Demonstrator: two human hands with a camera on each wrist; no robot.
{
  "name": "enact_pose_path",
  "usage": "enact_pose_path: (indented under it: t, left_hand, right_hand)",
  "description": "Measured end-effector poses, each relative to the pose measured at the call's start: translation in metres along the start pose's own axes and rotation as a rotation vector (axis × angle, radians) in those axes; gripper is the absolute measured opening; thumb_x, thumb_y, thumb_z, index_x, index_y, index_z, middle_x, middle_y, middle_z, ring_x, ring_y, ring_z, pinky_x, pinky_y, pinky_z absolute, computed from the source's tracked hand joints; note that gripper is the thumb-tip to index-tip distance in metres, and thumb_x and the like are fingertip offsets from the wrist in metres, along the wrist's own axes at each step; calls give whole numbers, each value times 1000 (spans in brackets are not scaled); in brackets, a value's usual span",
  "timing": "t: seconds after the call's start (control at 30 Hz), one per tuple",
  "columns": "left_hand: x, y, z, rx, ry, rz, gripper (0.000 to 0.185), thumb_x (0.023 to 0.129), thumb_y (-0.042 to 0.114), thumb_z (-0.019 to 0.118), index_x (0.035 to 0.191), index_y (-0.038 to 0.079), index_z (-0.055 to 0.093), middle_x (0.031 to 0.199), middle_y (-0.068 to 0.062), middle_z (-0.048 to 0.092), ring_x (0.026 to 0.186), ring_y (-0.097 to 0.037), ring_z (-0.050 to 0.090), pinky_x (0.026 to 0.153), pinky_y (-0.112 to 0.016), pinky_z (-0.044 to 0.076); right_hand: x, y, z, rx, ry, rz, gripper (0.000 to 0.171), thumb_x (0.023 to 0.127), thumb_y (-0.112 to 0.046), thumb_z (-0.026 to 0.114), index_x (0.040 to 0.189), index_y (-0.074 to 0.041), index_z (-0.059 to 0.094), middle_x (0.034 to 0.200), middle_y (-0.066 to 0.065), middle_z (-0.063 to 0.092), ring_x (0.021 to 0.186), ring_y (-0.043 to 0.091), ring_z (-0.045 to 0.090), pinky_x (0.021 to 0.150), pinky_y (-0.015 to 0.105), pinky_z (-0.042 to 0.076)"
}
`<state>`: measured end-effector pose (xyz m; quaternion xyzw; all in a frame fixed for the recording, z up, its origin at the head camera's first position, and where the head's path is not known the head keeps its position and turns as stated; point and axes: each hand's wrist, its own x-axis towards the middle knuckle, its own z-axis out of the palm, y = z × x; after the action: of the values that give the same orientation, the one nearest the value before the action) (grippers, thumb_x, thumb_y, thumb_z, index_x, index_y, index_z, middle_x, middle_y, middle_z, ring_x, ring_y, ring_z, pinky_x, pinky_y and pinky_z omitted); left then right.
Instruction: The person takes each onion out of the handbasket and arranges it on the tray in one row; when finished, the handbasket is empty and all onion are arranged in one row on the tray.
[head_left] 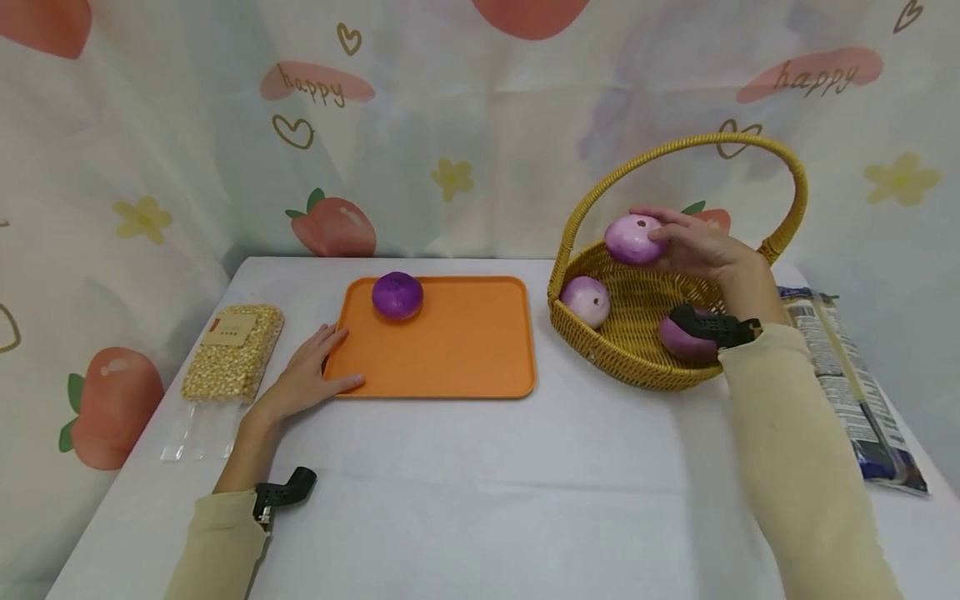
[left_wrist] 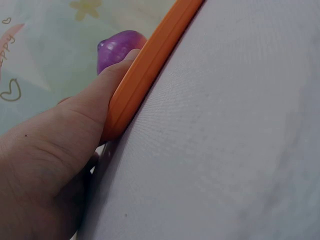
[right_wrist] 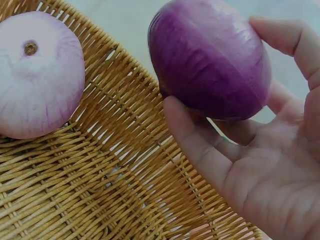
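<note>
My right hand (head_left: 701, 247) holds a purple onion (head_left: 633, 239) over the wicker basket (head_left: 637, 367), fingers and thumb curled round it; the right wrist view shows the onion (right_wrist: 210, 60) cradled between fingertips and thumb, clear of the weave (right_wrist: 100, 185) below. The grip looks loose and rounded, I judge, because the bulb is smooth and would roll out of a flatter hold. Two more onions lie in the basket: a pale one (head_left: 586, 300) against the left wall and a darker one (head_left: 686, 340) partly hidden behind my wrist strap. My left hand (head_left: 311, 375) rests flat on the bench (head_left: 480, 483), fingers straight, with the thumb pressed along the near left edge of the orange tray (head_left: 450, 367); the left wrist view shows that thumb (left_wrist: 107, 85) lying against the tray's rim (left_wrist: 150, 60), most likely to keep the tray from sliding. One deep purple onion (head_left: 397, 295) already sits on the tray near its far left corner, just beyond my left hand. The held onion is thus well apart from the left hand and the tray, up at the basket's far side beneath the arched handle (head_left: 697, 146). A bag of popcorn kernels (head_left: 234, 353) lies left of the tray, and a packet (head_left: 847, 375) lies at the bench's right edge behind my right sleeve.
</note>
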<state>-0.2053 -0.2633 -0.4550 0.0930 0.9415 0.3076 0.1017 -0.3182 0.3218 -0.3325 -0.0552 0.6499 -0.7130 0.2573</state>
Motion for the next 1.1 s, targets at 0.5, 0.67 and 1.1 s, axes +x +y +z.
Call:
enact_pose_path:
  t: [0.5,0.67,1.1]
  left_hand:
    - [-1,1,1,-7,1,-1,99,80,57,70,155,14,22,163,-18,10,150,-41,8,117,-66,11]
    - [0,0,0,3,2,1,99,81,57,70,155,13,22,163,-18,10,150,-41,8,117,-66,11]
    - [0,-1,0,10,5,-3,98,81,57,70,155,13,22,163,-17,11,151,-40,8,117,-65,12]
  right_hand:
    - [-16,-21,26,-75,-46,-36,43,100,-7,46,142,-19,46,128,-3,56,110,11,62,87,26,55]
    - [-27,-20,32,-57,-67,-84,41,101,-5,43,138,-20,50,128,-2,57,110,10,62,86,26,55]
    - [-55,0,69,-63,236,-202,52,97,-12,57,145,-20,40,133,-2,37,120,12,44,81,19,57]
